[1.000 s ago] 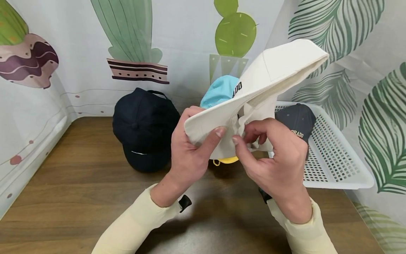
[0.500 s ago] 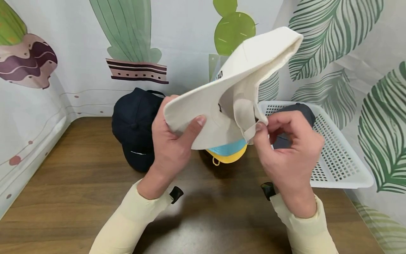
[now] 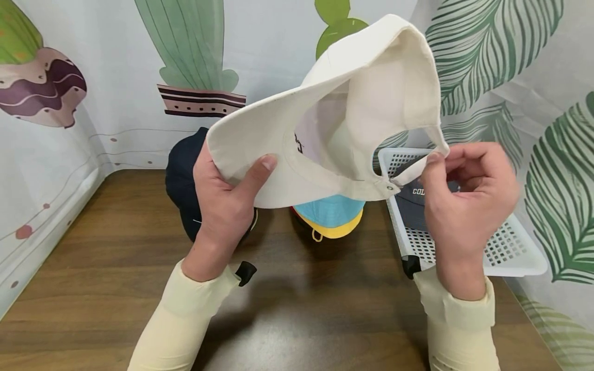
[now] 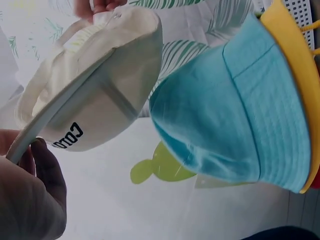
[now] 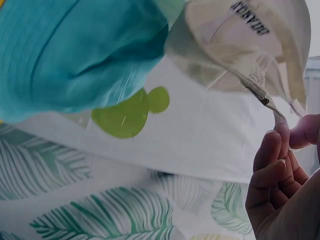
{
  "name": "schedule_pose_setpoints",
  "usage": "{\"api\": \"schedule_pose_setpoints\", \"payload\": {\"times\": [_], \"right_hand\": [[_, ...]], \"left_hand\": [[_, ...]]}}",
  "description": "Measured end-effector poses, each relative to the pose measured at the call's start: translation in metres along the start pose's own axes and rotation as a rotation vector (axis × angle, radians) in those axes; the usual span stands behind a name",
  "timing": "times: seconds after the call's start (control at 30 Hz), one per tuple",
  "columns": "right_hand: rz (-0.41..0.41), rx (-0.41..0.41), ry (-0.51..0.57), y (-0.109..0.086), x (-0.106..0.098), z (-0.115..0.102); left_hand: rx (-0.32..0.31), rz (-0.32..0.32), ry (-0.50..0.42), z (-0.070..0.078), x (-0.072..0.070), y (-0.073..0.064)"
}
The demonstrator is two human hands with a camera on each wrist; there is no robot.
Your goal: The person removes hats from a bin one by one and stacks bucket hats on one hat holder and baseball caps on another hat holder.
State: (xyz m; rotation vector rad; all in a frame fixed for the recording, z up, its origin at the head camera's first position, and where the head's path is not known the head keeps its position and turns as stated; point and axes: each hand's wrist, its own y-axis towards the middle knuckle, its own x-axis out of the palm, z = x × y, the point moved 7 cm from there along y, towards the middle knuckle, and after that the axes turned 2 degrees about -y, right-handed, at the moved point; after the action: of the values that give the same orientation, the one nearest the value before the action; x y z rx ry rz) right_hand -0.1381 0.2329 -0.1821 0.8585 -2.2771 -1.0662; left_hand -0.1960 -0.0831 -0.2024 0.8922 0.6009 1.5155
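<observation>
A white baseball cap (image 3: 371, 98) is held up in the air, its hollow inside and rear opening facing me in the head view. My left hand (image 3: 223, 201) grips its brim, thumb lying on the underside. At the back of the cap, my right hand (image 3: 468, 190) pinches the adjusting strap (image 3: 413, 172) between thumb and fingers. A small metal eyelet shows near where the strap meets the cap's edge. Dark lettering on the front panel shows in the left wrist view of the cap (image 4: 95, 110).
Behind my left hand sits a navy cap (image 3: 183, 190). A light-blue bucket hat (image 3: 331, 211) with a yellow brim stands mid-table, partly covered by the white cap. At right, a white plastic basket (image 3: 515, 247) holds a dark grey cap (image 3: 410, 206). Printed cloth hangs behind the wooden table (image 3: 315, 309).
The white cap has moved left and up and turned to show its inside. My right hand has drawn right with the strap, spreading the rear opening. My left hand has shifted left, still gripping the brim.
</observation>
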Motion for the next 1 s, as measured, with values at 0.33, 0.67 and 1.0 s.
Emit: {"api": "schedule_pose_setpoints", "payload": {"times": [0.33,0.67,1.0], "right_hand": [[0.084,0.048,-0.015,0.018,-0.014,0.022],[0.105,0.046,-0.064,0.024,-0.020,0.035],[0.070,0.130,0.072,0.023,-0.016,0.033]], "left_hand": [[0.069,0.019,0.057,0.009,-0.010,0.008],[0.165,0.067,0.091,0.018,-0.015,0.012],[0.288,0.091,0.037,0.030,-0.010,0.011]]}}
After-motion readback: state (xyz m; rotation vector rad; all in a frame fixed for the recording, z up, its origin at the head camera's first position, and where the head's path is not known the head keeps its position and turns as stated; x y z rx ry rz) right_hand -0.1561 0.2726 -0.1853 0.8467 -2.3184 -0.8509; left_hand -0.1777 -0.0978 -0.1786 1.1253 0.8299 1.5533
